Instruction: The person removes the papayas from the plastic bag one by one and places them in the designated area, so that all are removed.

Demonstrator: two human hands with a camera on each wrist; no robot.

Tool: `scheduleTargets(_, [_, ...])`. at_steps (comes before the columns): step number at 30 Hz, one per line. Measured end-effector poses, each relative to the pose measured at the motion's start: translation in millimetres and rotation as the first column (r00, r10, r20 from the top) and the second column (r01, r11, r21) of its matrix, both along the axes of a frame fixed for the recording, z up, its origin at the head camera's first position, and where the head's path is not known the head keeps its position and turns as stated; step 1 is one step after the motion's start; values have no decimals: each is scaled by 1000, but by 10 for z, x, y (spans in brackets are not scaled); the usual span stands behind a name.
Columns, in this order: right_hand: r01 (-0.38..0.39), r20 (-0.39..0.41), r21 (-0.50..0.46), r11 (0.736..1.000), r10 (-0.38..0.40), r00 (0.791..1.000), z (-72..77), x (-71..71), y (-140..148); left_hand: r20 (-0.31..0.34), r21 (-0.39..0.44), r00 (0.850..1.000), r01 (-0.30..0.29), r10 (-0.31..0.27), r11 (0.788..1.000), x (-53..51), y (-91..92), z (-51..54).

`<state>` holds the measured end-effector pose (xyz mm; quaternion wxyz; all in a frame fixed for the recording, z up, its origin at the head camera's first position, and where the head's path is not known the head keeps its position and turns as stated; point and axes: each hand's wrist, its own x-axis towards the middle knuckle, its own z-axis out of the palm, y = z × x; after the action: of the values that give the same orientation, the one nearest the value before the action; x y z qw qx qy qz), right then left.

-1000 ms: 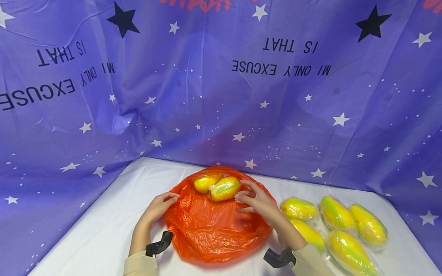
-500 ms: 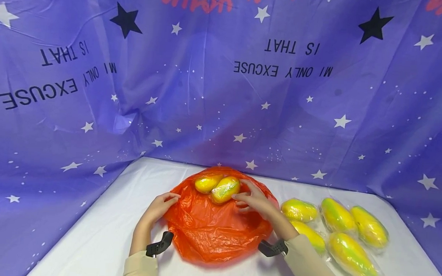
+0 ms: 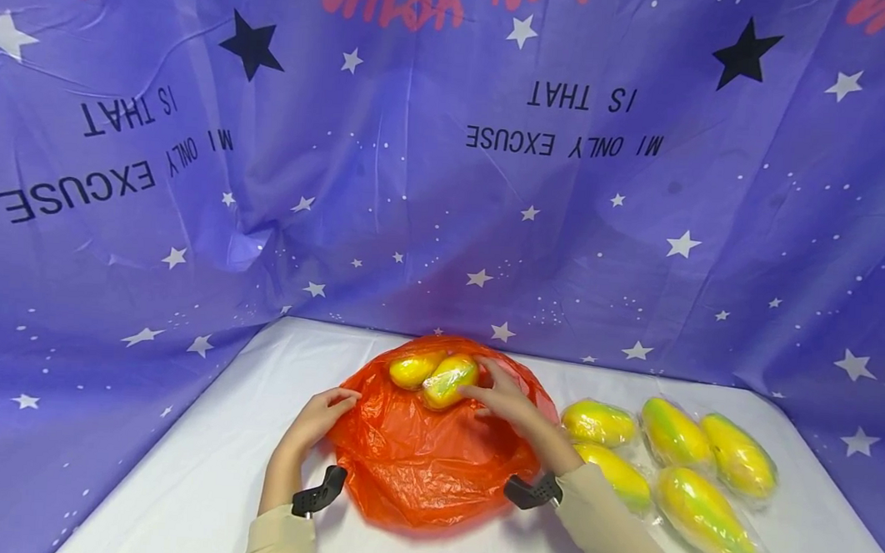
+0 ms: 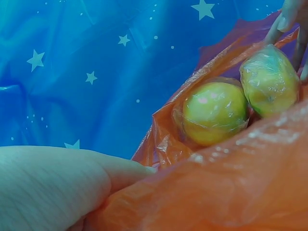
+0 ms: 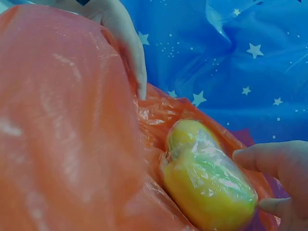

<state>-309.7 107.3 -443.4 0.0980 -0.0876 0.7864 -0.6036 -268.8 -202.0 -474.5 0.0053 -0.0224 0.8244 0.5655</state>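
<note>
Right hand [image 3: 510,397] beside mango [image 3: 446,387], long axis diagonal

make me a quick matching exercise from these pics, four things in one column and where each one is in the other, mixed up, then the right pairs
Things
1. left hand
2. right hand
3. five wrapped fruits
4. starry backdrop

Places
A. on the white tabletop, to the right of the red bag in the head view
B. right next to the two wrapped fruits in the bag
C. behind the tabletop
D. at the left edge of the bag

Right pairs: 1-D, 2-B, 3-A, 4-C
</note>
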Motion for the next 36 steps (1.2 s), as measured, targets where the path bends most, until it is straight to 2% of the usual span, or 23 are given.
scheduleTargets(13, [35,-14,41,999,-35,999,0,-32,-125,5,-10,1000,-3,3,1000,3,-1,13])
scheduleTargets(22, [132,-85,134,982,-121,989,-4,-75,-188,10,3,1000,-10,10,1000,10,-2,5])
scheduleTargets(36, [174,-43,118,978,-170,985,-45,-136,-249,5,2,1000,-6,6,1000,6,-3,2])
